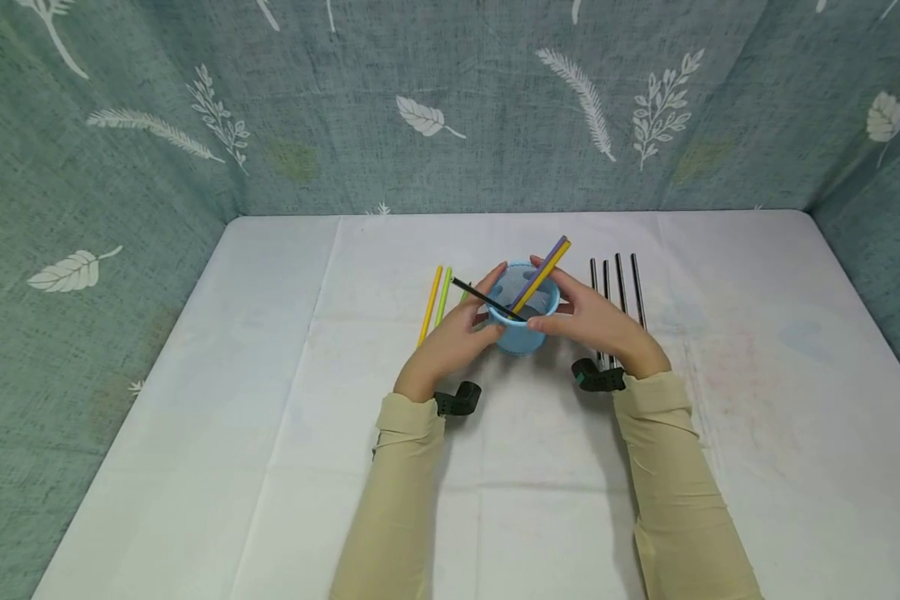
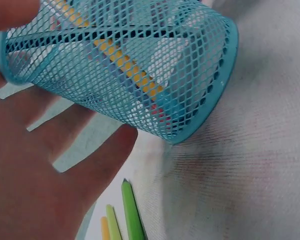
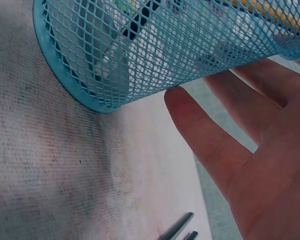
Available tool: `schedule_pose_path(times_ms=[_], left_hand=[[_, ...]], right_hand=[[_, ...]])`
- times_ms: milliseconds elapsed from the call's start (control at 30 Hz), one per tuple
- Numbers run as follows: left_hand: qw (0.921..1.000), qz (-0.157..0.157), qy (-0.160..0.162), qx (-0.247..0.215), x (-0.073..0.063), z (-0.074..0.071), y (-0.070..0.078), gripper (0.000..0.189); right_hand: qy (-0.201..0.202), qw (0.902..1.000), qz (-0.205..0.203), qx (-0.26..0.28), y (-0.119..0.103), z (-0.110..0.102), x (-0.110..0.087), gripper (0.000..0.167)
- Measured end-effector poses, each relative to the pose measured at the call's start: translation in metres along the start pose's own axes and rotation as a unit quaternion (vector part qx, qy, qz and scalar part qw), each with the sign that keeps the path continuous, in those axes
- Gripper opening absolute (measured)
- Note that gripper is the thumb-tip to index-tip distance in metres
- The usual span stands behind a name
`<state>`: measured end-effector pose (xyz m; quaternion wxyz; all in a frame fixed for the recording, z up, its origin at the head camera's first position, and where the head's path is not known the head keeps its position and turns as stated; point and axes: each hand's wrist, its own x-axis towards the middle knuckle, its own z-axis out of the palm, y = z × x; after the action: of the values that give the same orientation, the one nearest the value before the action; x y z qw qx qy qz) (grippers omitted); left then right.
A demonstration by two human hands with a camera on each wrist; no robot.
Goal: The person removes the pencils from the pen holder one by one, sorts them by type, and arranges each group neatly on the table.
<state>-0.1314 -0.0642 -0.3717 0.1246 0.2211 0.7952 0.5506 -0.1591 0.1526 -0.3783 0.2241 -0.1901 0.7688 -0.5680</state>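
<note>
Both hands hold a light blue mesh pen cup [image 1: 521, 340] between them, in the middle of the head view. My left hand [image 1: 450, 342] grips its left side, thumb toward me and fingers spread along the mesh. On the opposite side my right hand [image 1: 600, 321] grips it the same way. A yellow pencil [image 1: 546, 272] and a purple pencil [image 1: 552, 252] lean to the upper right inside the cup. One black pen [image 1: 480, 295] slants across the rim to the left. Through the mesh [image 2: 135, 60] in the left wrist view, the pencils' lower parts show.
Left of the cup lie a yellow pencil [image 1: 430, 305], a light green pencil [image 1: 443, 296] and a green pencil [image 2: 133, 212]. Several dark pens [image 1: 621, 282] lie side by side to the right, partly behind the right hand. A leaf-patterned curtain [image 1: 450, 167] borders the white table [image 1: 330, 500].
</note>
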Motion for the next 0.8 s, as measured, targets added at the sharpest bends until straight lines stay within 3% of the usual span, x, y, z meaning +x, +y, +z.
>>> schedule_pose_path(times_ms=[233, 433, 567, 800], left_hand=[[0.9968, -0.042, 0.067, 0.007, -0.005, -0.002, 0.003, 0.041], [0.9911, -0.012, 0.127, -0.039, 0.000, 0.002, -0.002, 0.037], [0.9863, -0.003, 0.155, -0.057, 0.007, 0.004, -0.015, 0.036], [0.9817, 0.000, 0.190, 0.009, 0.015, 0.006, -0.030, 0.026]], right_hand=[[0.009, 0.9998, -0.007, -0.014, 0.013, 0.001, 0.006, 0.080], [0.004, 0.9998, -0.013, -0.014, 0.011, 0.004, 0.006, 0.079], [0.001, 0.9999, -0.008, -0.011, 0.004, 0.005, 0.004, 0.080], [-0.010, 0.9994, -0.004, -0.033, -0.022, 0.010, -0.005, 0.080]])
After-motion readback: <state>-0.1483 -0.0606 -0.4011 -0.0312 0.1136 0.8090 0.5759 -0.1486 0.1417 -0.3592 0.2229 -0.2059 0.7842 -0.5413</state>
